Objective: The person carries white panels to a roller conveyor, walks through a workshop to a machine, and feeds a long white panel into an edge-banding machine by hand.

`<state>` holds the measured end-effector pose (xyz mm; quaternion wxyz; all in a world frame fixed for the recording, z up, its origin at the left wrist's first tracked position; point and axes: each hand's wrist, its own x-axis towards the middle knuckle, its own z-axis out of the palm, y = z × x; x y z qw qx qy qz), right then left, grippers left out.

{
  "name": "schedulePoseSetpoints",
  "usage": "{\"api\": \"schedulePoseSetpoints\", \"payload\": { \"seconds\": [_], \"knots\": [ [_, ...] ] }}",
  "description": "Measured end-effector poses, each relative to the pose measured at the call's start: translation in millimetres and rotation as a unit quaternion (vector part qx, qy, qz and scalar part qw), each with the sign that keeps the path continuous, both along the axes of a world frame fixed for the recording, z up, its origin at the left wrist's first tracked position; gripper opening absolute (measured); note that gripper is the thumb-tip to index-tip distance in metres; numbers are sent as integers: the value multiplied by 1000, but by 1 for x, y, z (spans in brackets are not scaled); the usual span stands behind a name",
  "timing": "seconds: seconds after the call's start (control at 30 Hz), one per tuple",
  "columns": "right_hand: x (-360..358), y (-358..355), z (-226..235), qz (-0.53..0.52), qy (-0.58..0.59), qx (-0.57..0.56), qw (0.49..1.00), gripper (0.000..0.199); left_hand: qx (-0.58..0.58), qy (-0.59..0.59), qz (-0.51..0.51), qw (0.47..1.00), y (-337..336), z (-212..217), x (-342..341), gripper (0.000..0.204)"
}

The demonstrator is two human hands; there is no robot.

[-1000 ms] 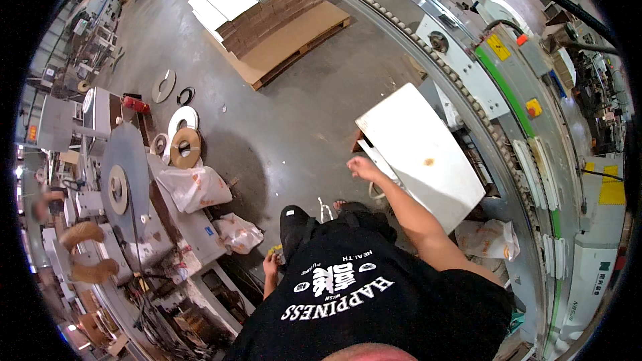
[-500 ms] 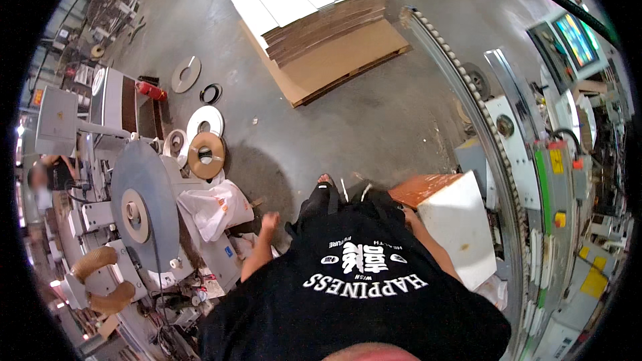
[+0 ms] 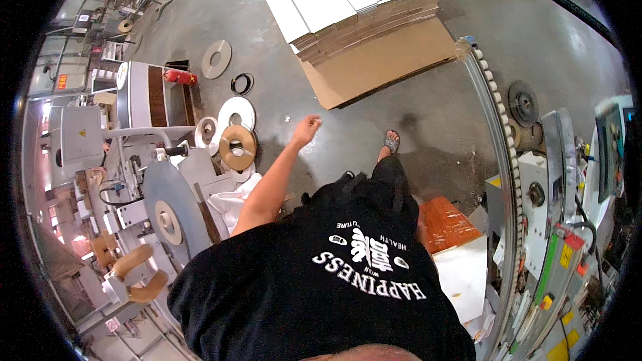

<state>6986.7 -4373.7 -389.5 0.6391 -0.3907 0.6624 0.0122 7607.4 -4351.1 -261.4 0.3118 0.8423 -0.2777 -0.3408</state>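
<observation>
My left hand (image 3: pixel 307 130) is held out in front of me over the grey floor, its fingers loosely curled and nothing seen in them. It is nearest to a stack of flat white-topped boards (image 3: pixel 361 0) beyond it, but does not touch it. My right hand is hidden at my right side by my black shirt. Beside that side is a box-like block with a brown-orange taped top (image 3: pixel 449 224) and a white face (image 3: pixel 465 277). My right foot in a grey sandal (image 3: pixel 391 142) is forward on the floor.
Left of me are rolls of edge banding (image 3: pixel 237 148), a fire extinguisher (image 3: pixel 180 77) and a machine with a large grey disc (image 3: pixel 175 210). A curved roller rail (image 3: pixel 498 120) and a machine with a green strip (image 3: pixel 545 274) run along my right. Brown board (image 3: pixel 381 60) underlies the stack.
My left hand has swung forward and to the right, toward the stack. My right foot has stepped forward. My right arm has gone mostly out of sight, and the view has shifted.
</observation>
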Motion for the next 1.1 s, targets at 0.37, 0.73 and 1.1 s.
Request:
{"api": "schedulePoseSetpoints", "payload": {
  "seconds": [0.37,0.73,1.1],
  "knots": [
    [175,-299,52,-125,-55,-35,990,32,257,-7,-14,966,-18,-34,133,70],
    [195,-246,112,-7,52,-190,980,42,144,17,207,968,-168,-124,347,88],
    [298,-86,114,-119,28,22,992,42,176,-22,75,981,-196,-128,409,72]
  ]
}}
